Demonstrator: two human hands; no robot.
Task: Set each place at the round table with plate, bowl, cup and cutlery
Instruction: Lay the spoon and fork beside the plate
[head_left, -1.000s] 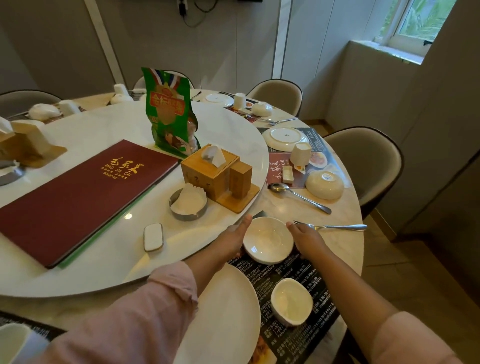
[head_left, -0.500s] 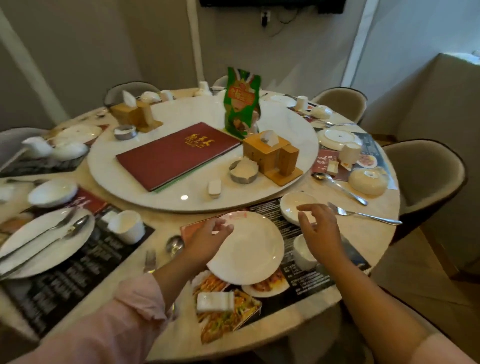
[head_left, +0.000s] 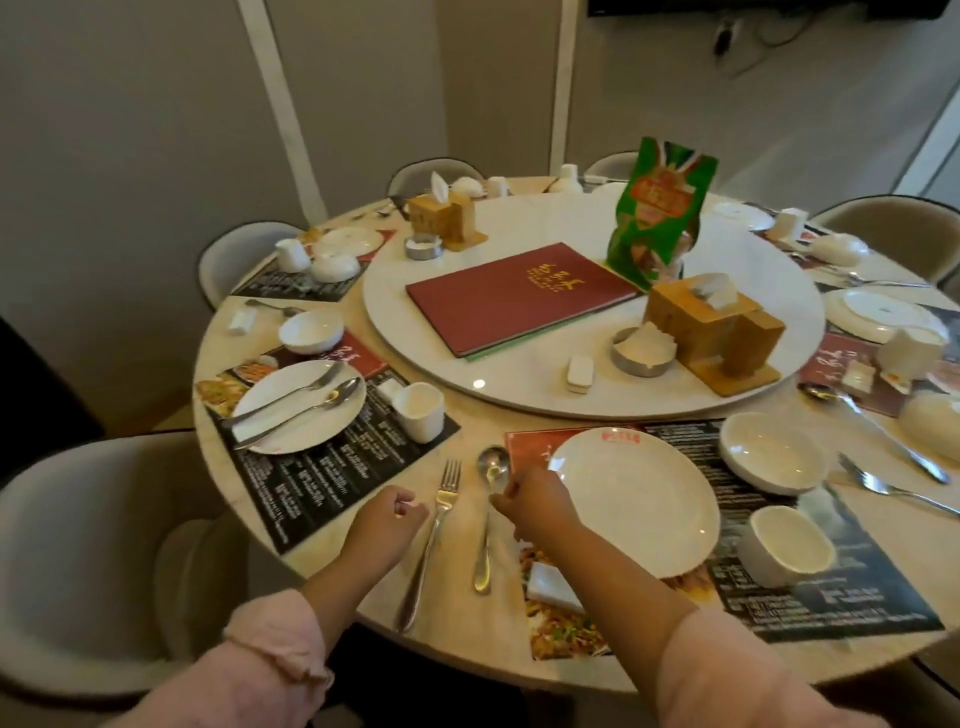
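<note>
- Two hands have shifted toward the lower middle of the frame since half a second ago, when the left hand (head_left: 387, 519) touched the rim of the large plate (head_left: 636, 501) and the right hand (head_left: 535, 506) hovered over the cup (head_left: 787, 545).
- Now the left hand sits curled into a loose fist just left of the fork (head_left: 434, 540), apart from it and holding nothing.
- Right hand lies over the spoon (head_left: 488, 512), fingertips pinched at its neck below the bowl of the spoon; whether they actually clasp it I cannot tell.
- Fork and spoon lie side by side on the bare round table (head_left: 332, 561), left of the plate.
- Plate rests on the placemat (head_left: 831, 592); the small bowl (head_left: 774, 452) stands to its upper right, the cup at lower right.
- View has swung left, so another set place (head_left: 298, 405) shows at middle left.
- Right forearm hides part of a white packet (head_left: 550, 584) below the plate.
- Settings at the right edge are cut off.
</note>
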